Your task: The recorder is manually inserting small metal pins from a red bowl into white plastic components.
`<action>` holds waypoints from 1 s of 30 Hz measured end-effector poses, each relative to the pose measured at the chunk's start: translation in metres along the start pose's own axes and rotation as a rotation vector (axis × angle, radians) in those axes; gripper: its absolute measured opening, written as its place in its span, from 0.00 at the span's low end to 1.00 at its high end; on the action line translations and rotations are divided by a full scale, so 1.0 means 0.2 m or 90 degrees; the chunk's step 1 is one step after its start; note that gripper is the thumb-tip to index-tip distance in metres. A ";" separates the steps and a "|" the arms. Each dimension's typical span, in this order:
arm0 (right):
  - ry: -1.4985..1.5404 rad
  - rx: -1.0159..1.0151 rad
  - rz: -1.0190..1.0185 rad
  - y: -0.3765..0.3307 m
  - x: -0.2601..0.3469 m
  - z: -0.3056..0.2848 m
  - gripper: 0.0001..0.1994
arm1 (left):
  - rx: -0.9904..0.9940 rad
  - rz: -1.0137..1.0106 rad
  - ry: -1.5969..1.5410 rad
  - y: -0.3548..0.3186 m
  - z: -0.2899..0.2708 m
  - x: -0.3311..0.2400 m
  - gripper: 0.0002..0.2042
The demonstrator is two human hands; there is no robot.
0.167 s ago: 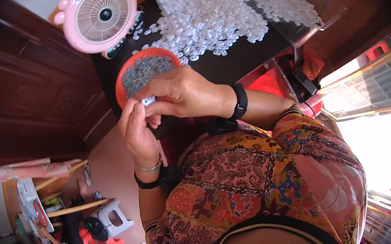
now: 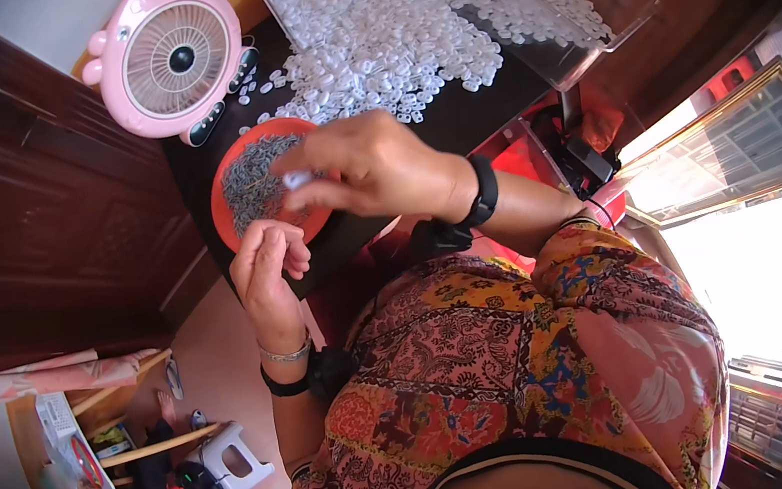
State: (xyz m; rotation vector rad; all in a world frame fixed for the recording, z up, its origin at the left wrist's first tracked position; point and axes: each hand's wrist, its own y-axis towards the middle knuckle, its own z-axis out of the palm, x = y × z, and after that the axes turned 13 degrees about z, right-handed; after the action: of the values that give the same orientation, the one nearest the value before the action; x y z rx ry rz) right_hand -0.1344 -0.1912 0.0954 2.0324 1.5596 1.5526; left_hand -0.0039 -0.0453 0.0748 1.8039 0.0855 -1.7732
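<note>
A small white piece (image 2: 297, 178) is pinched by the right hand (image 2: 375, 168) over the red bowl (image 2: 227, 218); the left hand (image 2: 268, 268) is loosely curled, seemingly empty. The piece could be dropped into the grey bits if the pinch loosens.

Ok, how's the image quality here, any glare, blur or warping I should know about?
Head view: the window at right is blown out white; fisheye bends the edges, and the corners are black. The right hand over the orange bowl is slightly motion-blurred, the left hand less so. The white pieces on the dark table stay fairly sharp.
</note>
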 end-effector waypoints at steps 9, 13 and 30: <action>-0.694 -0.507 0.077 0.29 -0.32 -0.96 0.14 | -0.022 -0.051 0.010 -0.04 -0.10 0.04 0.12; -0.380 -0.362 0.149 0.29 -0.30 -0.77 0.15 | -0.039 -0.054 0.011 -0.06 -0.11 0.05 0.12; -0.358 0.261 0.174 0.02 -0.50 -0.02 0.08 | -0.068 -0.087 0.007 -0.12 -0.21 0.10 0.12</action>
State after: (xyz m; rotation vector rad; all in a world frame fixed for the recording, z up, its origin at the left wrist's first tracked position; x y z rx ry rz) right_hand -0.1278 -0.2738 0.0377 2.6784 1.4907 0.6291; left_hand 0.0239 -0.0140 0.0447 1.7679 0.3080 -1.8157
